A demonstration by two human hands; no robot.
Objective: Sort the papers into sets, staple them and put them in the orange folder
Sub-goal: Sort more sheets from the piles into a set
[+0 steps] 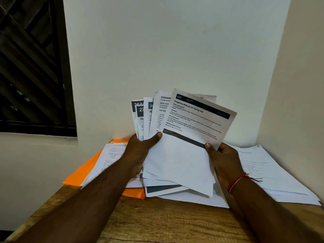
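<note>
Head view, centre frame: I see the left hand [140,149] gripping a fan of papers [152,118], thumb laid across the front. The right hand [223,159] is pinching the front sheet [191,142], titled "Preparing Makeup for Going Out", at its right edge with the thumb on top. The orange folder [81,173] lies flat on the wooden table [157,221], lower left of the fan, with a printed page [109,157] on it. Loose sheets [273,172] are spread at right. Dark window [31,64] upper left.

A wooden table [157,223] stands in a white-walled corner beside a dark window [31,67].
</note>
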